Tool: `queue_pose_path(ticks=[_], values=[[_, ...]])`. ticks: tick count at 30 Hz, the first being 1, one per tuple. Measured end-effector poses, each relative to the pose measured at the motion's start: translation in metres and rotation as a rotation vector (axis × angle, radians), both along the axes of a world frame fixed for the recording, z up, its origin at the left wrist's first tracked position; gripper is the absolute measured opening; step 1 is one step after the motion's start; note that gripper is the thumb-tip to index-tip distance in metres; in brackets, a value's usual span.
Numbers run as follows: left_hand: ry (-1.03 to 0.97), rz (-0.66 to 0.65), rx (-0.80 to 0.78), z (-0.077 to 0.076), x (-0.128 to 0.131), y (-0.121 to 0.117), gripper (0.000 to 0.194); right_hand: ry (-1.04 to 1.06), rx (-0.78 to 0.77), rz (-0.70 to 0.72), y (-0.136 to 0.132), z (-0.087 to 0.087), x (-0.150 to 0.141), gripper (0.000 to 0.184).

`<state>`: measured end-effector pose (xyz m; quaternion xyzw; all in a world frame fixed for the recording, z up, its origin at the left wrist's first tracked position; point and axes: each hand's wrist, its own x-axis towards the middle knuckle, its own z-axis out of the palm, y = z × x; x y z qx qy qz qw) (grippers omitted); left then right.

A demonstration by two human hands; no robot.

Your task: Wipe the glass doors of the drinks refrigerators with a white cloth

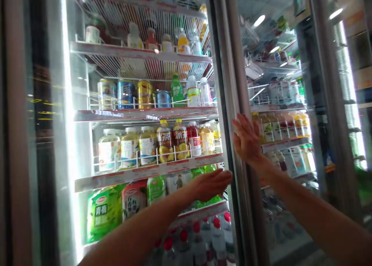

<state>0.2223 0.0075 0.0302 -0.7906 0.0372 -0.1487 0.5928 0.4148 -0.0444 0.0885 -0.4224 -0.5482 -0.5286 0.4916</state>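
Standing beside the lit drinks fridge (68,122), I see a person with both arms stretched towards the upright door frame (235,80), which runs between the left and right bays. The right hand (247,140) is raised in front of the frame, fingers spread and pointing up; its grip is loose and has hold of nothing that I can see. Lower down, the left hand (213,184) is held flat, fingers straight and close together, its grip empty too. Its fingertips reach the frame's near edge, but whether they touch it I can't tell. Just above the left hand, bottles line a shelf: two dark ones with yellow caps (173,140), then a red bottle (194,140). One shelf higher, a gold can (145,95) sits near a green bottle (176,90). Below, a bright green bag (104,211) leans at the left, and red-capped bottles (217,239) crowd the bottom. Past the right hand, pale and orange bottles (283,126) stand in the right bay
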Motion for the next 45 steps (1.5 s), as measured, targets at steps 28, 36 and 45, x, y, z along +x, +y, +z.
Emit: queue_pose_path(ticks=[28,36,45], values=[[-0.534,0.139,-0.003,0.007,-0.187,-0.009,0.039,-0.111,-0.076,0.228,0.025,-0.038,-0.13,0.054],[-0.319,0.144,-0.045,-0.027,-0.225,-0.015,0.042,-0.162,-0.048,0.301,0.032,-0.036,-0.183,0.058],[-0.833,0.144,0.01,-0.018,-0.267,-0.012,0.035,-0.237,-0.024,0.335,0.044,-0.052,-0.231,0.059]])
